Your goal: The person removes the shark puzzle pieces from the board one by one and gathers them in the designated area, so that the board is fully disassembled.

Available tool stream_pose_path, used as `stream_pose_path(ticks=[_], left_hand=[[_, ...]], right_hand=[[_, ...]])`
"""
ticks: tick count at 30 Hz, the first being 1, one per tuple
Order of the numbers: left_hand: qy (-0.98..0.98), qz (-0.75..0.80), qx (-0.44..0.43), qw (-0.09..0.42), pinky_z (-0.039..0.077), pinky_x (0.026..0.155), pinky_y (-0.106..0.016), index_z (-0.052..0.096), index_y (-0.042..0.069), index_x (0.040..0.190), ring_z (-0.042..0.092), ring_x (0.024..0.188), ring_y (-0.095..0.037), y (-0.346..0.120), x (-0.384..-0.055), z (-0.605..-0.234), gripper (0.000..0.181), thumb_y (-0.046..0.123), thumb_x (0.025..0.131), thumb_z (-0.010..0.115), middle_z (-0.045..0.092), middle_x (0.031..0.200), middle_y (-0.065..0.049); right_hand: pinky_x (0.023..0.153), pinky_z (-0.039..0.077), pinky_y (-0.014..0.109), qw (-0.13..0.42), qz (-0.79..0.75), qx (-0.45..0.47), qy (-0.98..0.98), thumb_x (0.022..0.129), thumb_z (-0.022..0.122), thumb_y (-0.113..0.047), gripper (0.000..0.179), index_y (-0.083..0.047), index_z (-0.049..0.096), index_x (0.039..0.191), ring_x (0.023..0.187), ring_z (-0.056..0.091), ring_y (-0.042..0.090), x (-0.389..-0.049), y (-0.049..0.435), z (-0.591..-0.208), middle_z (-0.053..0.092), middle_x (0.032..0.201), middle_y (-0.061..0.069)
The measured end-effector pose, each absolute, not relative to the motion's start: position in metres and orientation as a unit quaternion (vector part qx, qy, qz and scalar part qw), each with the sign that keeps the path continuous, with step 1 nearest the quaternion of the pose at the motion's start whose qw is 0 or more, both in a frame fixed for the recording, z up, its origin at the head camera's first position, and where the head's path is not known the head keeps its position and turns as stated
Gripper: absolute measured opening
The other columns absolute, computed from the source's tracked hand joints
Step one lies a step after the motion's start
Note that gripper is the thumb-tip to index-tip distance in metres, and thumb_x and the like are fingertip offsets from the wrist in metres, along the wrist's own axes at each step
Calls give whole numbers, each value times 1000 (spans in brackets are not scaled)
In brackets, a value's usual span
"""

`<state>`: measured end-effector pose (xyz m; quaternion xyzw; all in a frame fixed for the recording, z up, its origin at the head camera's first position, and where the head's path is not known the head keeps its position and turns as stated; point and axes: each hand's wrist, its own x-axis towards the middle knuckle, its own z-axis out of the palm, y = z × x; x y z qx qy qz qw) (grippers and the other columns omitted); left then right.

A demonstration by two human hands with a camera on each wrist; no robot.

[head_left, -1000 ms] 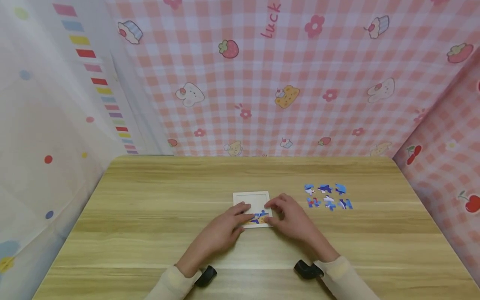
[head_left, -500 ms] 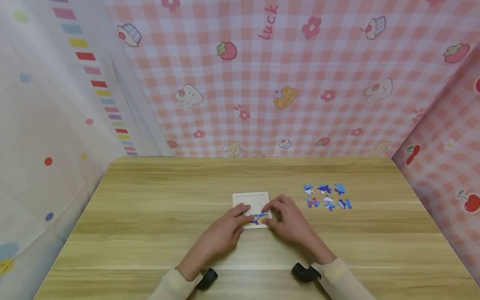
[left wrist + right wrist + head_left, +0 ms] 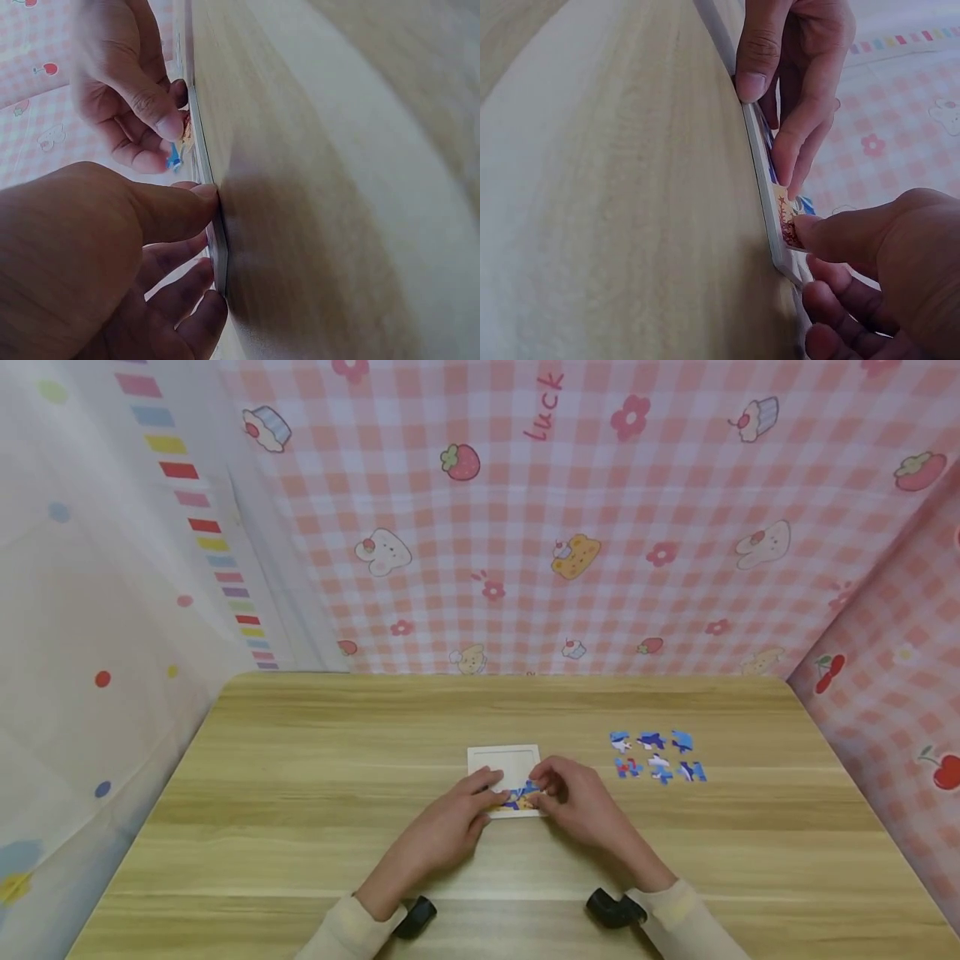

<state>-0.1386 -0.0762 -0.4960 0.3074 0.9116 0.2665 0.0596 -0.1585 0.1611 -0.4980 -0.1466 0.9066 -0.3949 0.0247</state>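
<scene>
Right grip (image 3: 579, 797) has curled closer around a puzzle piece (image 3: 785, 212).

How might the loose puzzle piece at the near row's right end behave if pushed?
The puzzle piece probably slides rather than rolls, as it lies flat on the table. It is likely light, being far smaller than the right hand. Its uneven outline might make it swivel.

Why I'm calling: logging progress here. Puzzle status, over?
Left hand gripping frame; right hand pinching piece at its near right corner. Six loose pieces apart, to the right. No obstruction seen.
</scene>
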Motion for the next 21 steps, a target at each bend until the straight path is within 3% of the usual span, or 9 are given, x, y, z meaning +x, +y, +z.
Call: stream_pose_path(ticks=[11, 21], left_hand=[[914, 260, 304, 64, 36, 123, -46, 62, 9, 141, 37, 153, -29, -76, -140, -495, 38, 8, 103, 58, 45, 161, -9], [911, 269, 307, 60, 37, 122, -49, 62, 7, 141, 37, 152, -33, -76, -137, -494, 39, 7, 103, 58, 45, 160, -11]], right_hand=[[62, 50, 20, 41, -409, -171, 895, 93, 76, -14, 8, -18, 72, 97, 70, 57, 6, -157, 167, -495, 66, 79, -8], [71, 54, 21, 31, -418, -158, 894, 93, 76, -21, 8, -20, 71, 99, 76, 63, 8, -156, 179, -490, 71, 84, -10]])
